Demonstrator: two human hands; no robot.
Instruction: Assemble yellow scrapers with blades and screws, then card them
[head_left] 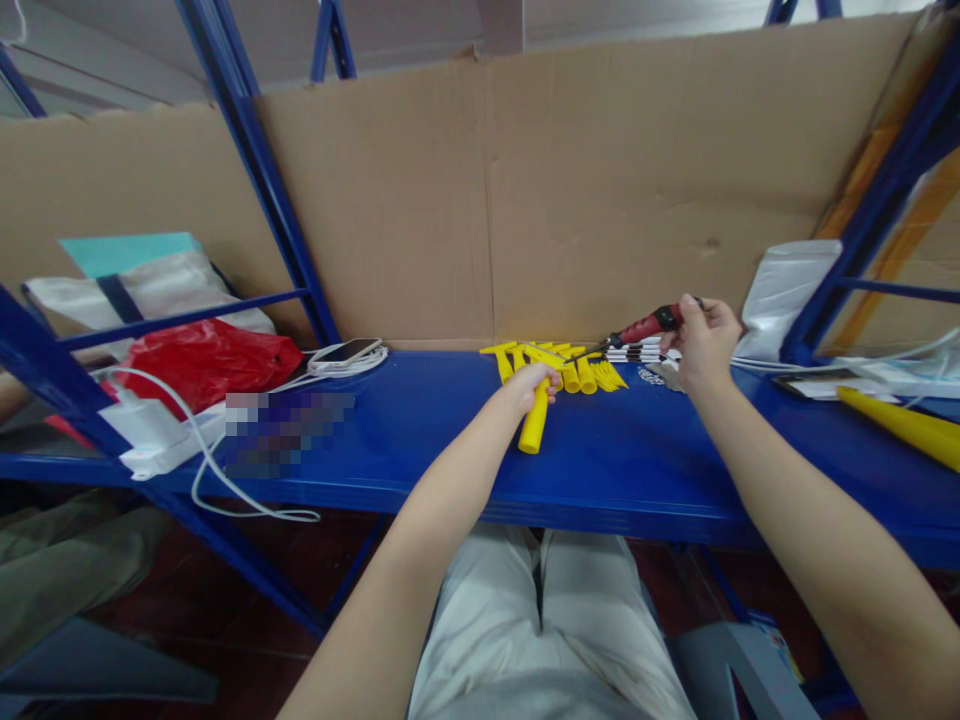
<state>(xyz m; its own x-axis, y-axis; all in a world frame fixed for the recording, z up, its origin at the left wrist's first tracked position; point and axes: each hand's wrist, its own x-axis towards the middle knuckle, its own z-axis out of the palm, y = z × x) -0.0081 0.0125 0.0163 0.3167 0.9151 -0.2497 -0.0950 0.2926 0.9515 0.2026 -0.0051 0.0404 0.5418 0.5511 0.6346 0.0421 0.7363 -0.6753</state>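
Note:
My left hand (536, 383) is closed around a yellow plastic tube (534, 425), whose open lower end points toward me over the blue shelf. In my right hand (705, 335), raised to the right, is a red-and-black screwdriver (645, 327), gripped by its rear end. Its thin shaft slants down left to the far end of the held tube; whether the tip touches is too small to tell. Just beyond my left hand lies a row of yellow T-shaped pieces with tubes (504, 364). Small yellow strips (611, 377) are fanned out to their right.
Striped black-and-white pieces (637, 352) and a small clear bag (660, 376) lie near my right hand. At left are a phone (345, 352), a red plastic bag (210, 360) and a power strip (161, 452) with cables. Cardboard (585, 190) walls the back.

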